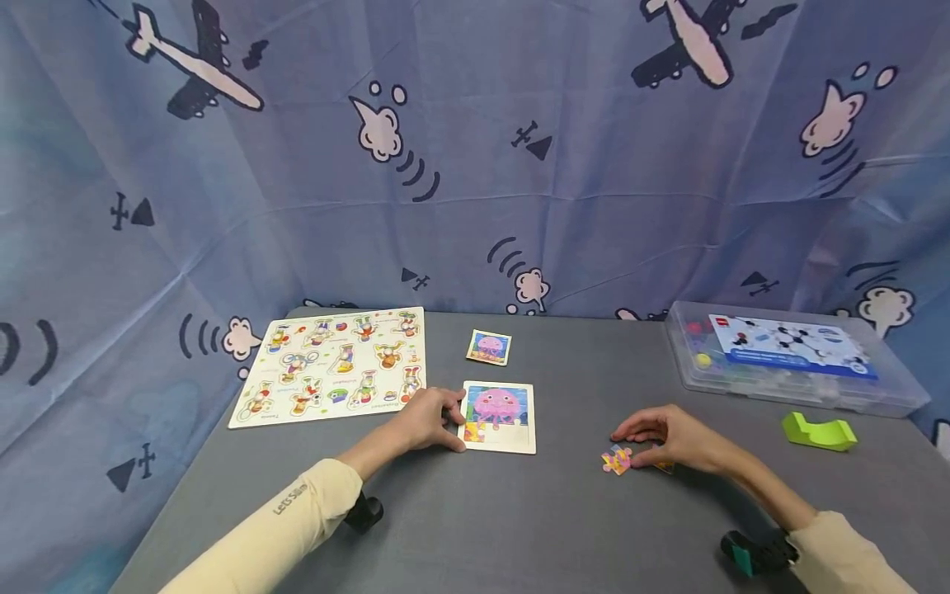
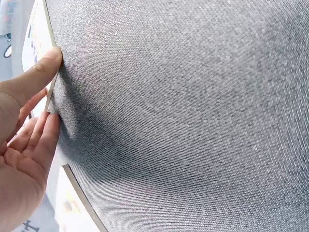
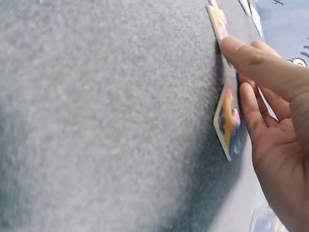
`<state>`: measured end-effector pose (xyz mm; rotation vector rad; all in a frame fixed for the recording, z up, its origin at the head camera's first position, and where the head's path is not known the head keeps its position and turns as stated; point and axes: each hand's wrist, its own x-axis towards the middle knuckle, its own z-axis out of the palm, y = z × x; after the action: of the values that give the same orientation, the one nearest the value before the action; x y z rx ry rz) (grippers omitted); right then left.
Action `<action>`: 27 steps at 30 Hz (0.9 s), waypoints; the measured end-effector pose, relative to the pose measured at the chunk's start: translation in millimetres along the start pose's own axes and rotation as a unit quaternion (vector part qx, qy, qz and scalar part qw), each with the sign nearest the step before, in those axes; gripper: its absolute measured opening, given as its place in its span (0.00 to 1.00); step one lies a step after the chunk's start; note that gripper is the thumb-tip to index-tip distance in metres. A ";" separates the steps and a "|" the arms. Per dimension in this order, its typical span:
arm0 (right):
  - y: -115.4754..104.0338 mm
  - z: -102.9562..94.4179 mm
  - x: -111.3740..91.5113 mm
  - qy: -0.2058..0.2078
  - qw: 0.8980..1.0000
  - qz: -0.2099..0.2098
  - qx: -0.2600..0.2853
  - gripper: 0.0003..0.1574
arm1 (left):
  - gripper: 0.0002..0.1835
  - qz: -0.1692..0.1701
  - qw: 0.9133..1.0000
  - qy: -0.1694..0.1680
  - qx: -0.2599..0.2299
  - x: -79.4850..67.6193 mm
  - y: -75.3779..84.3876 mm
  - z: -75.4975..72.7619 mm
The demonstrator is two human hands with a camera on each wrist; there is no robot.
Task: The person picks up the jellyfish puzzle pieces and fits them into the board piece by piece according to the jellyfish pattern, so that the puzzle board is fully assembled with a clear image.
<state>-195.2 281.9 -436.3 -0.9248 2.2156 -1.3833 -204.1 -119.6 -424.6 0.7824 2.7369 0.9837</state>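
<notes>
A square jellyfish puzzle board [image 1: 512, 439], its lower right part blank, lies in the middle of the table. My left hand [image 1: 429, 419] holds it at its left edge, thumb low and fingers higher up. In the left wrist view the thumb [image 2: 46, 65] lies against the board's rim. To the right, my right hand [image 1: 671, 441] pinches a pink and yellow puzzle piece [image 1: 616, 460] close over the table. Another puzzle piece [image 3: 227, 123], orange with blue, lies beneath that hand, mostly covered in the head view.
Behind the board lies a small jellyfish picture card [image 1: 489, 347]. A large cream board with animal figures [image 1: 345, 363] is at the left. At the right stand a clear plastic case [image 1: 787, 359] and a lime green curved block [image 1: 820, 432]. A printed curtain [image 1: 475, 165] hangs behind the table.
</notes>
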 end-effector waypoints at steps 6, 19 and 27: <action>-3.0 0.5 1.6 -0.001 0.999 0.012 -0.045 0.19 | 0.15 -0.001 1.000 0.006 0.007 1.2 0.1 1.9; -1.5 5.3 -3.0 0.066 0.995 0.042 0.061 0.22 | 0.15 -0.005 1.000 0.004 0.003 1.6 -2.2 1.9; -7.7 15.3 -2.4 0.143 0.981 0.080 0.100 0.24 | 0.15 -0.016 1.000 0.001 0.007 0.2 -1.2 1.6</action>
<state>-181.6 271.3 -436.4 -0.4930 2.2368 -1.7109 -204.3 -119.4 -426.6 0.7370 2.7523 0.9606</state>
